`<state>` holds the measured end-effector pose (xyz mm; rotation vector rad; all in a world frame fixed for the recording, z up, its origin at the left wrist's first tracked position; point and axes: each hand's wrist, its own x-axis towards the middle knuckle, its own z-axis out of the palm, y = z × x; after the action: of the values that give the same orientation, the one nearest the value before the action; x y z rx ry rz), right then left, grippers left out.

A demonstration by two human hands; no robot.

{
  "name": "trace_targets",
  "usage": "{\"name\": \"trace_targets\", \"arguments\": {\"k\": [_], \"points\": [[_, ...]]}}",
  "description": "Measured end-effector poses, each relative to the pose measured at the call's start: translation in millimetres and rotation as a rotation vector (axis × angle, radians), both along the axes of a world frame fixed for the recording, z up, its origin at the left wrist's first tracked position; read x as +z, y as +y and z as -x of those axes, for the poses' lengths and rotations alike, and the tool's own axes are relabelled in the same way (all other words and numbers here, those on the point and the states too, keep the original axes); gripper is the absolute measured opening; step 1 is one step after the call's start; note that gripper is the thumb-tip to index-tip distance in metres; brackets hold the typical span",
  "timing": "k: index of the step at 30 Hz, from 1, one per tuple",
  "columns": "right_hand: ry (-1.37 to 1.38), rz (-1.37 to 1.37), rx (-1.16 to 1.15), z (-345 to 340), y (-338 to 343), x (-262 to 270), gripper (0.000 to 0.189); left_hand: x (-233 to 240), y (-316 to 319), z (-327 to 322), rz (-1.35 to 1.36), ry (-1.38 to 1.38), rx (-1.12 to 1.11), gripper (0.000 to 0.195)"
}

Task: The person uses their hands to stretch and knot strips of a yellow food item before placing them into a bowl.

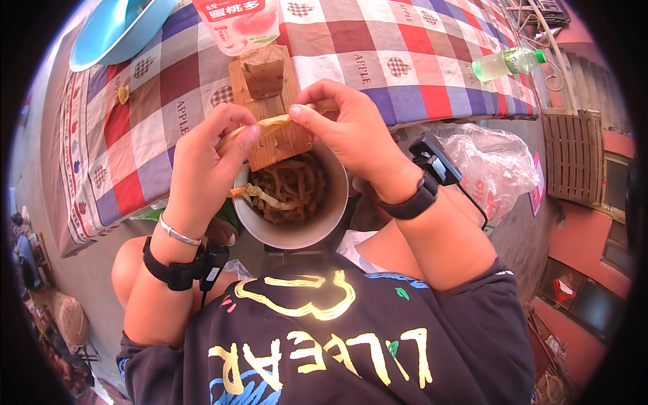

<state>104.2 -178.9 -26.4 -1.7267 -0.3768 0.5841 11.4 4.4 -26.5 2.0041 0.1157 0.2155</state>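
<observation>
A pale yellow, twisted strip [275, 123], its material unclear, is stretched between my two hands. My left hand [212, 147] pinches one end between thumb and fingers; my right hand [341, 124] grips the other end. Just beneath the strip lies a wooden board [278, 144] with a wooden block [263, 71] on it, reaching past the table edge. Below the board stands a white bucket [291, 240] holding many brownish, limp strips. One lighter strip [268, 197] hangs at its left rim, with an orange end.
A checked tablecloth [354, 38] covers the table ahead. On it are a blue basin [119, 35], a pink drink package [240, 23] and a green-capped bottle [506, 63]. A clear plastic bag [486, 172] lies right of the bucket. A slatted wooden piece [572, 157] stands farther right.
</observation>
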Motion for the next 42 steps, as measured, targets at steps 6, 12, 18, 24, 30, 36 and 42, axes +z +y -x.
{"name": "trace_targets", "arguments": {"k": [6,12,18,24,30,36,42], "points": [[-0.104,0.061,-0.006,-5.6,4.4,-15.8,0.02,-11.4,-0.6,-10.0,-0.01,-0.007,0.016,0.011],[-0.455,0.144,0.077,0.5,9.2,-26.2,0.017,-24.5,-3.5,-12.8,-0.321,-0.081,-0.119,0.008],[-0.634,0.219,0.101,11.2,1.0,-19.1,0.014,-23.8,-5.8,0.2,-0.367,-0.038,-0.06,0.011],[-0.665,0.077,-0.017,17.5,-3.1,-8.2,0.012,-0.7,-6.8,4.2,-0.247,-0.054,-0.004,0.01],[-0.757,0.185,-0.032,-1.9,6.3,-37.7,0.016,-47.6,2.6,-20.8,-0.373,-0.175,0.097,0.013],[-0.592,0.237,0.056,-2.1,-11.7,-24.4,0.027,-36.0,2.0,-10.9,-0.101,-0.092,0.147,0.012],[-0.784,-0.064,0.25,27.7,-13.2,7.2,0.033,11.3,-29.2,11.3,0.629,-0.028,-0.035,0.023]]}}
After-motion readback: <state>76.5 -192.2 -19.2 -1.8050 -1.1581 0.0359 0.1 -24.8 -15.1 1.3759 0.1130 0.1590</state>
